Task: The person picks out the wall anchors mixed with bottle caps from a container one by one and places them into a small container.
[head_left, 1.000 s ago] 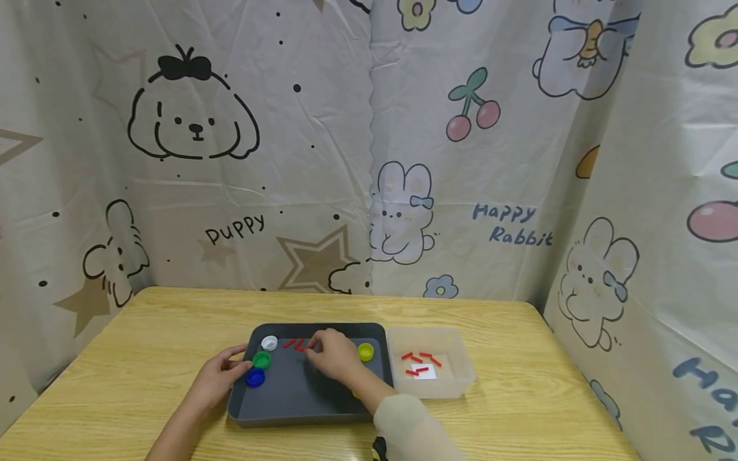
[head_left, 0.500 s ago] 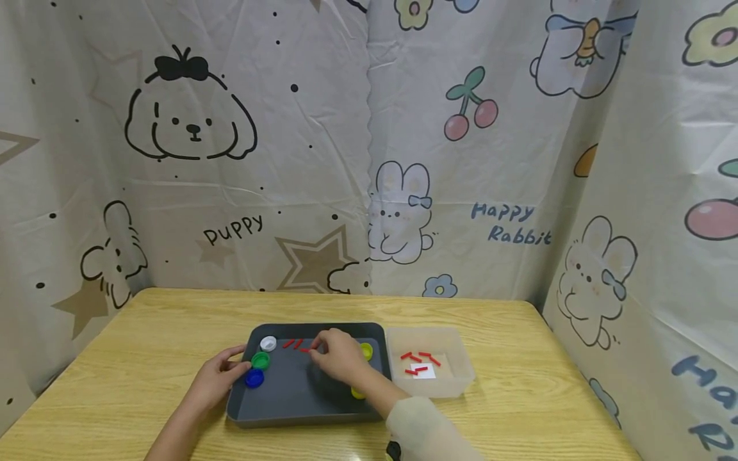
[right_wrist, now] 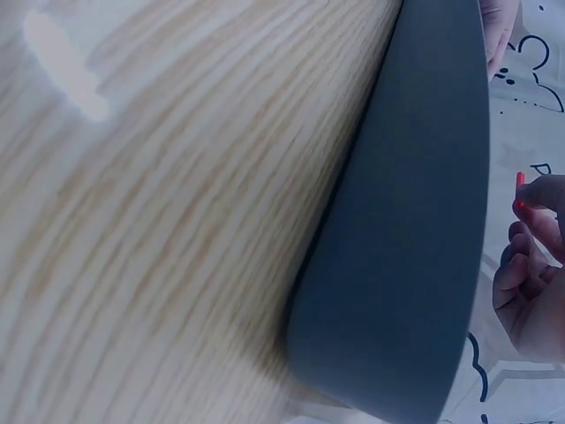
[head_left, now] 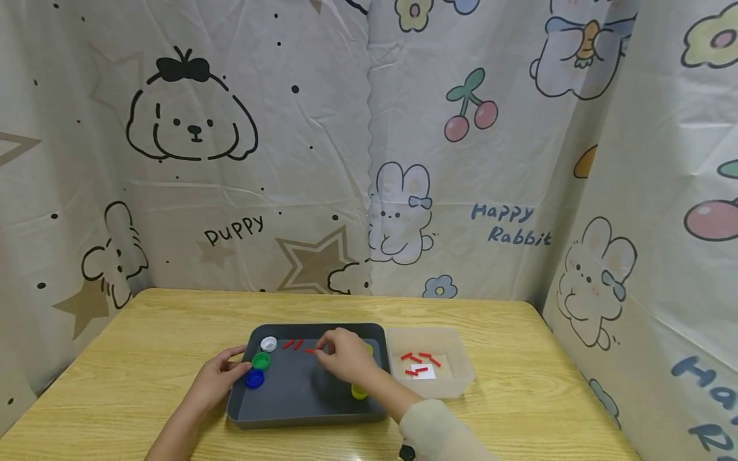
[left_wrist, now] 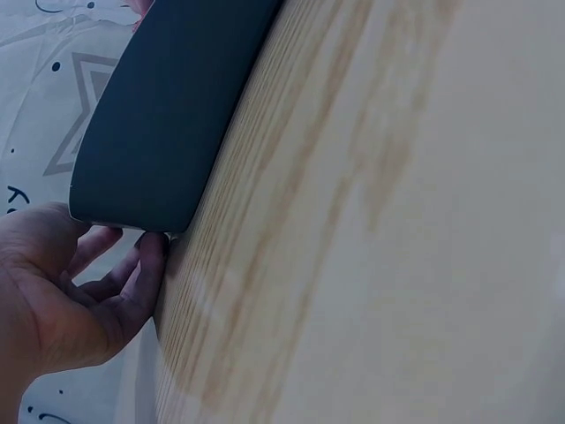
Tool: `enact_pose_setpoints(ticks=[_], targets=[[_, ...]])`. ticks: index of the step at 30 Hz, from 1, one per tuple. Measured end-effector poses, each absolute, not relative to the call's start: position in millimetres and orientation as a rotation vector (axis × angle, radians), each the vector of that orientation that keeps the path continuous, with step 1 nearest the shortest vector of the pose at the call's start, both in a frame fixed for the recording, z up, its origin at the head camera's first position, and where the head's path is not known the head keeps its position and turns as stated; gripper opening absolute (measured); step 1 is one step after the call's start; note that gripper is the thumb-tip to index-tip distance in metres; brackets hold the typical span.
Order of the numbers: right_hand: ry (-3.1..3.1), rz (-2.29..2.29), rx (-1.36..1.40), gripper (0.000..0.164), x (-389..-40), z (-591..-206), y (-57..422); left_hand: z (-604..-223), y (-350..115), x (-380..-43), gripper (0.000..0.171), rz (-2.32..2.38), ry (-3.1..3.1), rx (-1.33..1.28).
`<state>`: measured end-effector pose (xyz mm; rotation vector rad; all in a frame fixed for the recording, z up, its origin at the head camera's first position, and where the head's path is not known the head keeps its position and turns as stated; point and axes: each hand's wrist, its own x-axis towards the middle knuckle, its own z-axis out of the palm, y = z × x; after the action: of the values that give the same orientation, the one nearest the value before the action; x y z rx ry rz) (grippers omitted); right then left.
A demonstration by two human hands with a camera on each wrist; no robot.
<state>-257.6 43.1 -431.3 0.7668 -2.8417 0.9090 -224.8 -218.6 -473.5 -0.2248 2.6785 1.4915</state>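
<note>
My right hand [head_left: 348,357] is over the right half of the grey tray [head_left: 305,420], pinching a short red stick [right_wrist: 520,189] between thumb and fingertip. Two similar red sticks [head_left: 293,344] lie by the tray's far wall, left of that hand. My left hand [head_left: 213,379] grips the tray's left side, thumb at the rim and fingers against the outer wall. Close to the thumb, a white cap [head_left: 268,344], a green cap [head_left: 261,361] and a blue cap [head_left: 255,378] line the left side. A yellow cap [head_left: 359,392] shows beneath the right wrist; another is mostly hidden behind that hand.
A translucent plastic box [head_left: 460,384] stands against the tray's right side, with several red sticks [head_left: 425,355] and a white paper square [head_left: 425,374] inside. All of it rests on a wooden table [head_left: 548,397], with a printed curtain [head_left: 323,192] behind.
My right hand has shifted a little to the right, carrying the red stick away from the two lying sticks. My left hand stays at the tray's side.
</note>
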Motion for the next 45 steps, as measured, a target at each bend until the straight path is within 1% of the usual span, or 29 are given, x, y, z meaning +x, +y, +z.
enact_pose_setpoints(ticks=[28,35,45], targets=[[-2.825,0.951,0.744,0.01,-250.8,-420.2,77.8,-473.4,-217.3,-224.9,0.054,1.479,2.697,-0.203],[-2.806,0.923,0.751,0.013,-248.5,-414.4,88.5,-474.2,-217.8,-225.5,0.054,1.482,2.696,-0.2],[-2.809,0.916,0.695,0.01,-250.2,-411.4,101.6,-474.7,-218.3,-224.5,0.054,1.484,2.696,-0.198]])
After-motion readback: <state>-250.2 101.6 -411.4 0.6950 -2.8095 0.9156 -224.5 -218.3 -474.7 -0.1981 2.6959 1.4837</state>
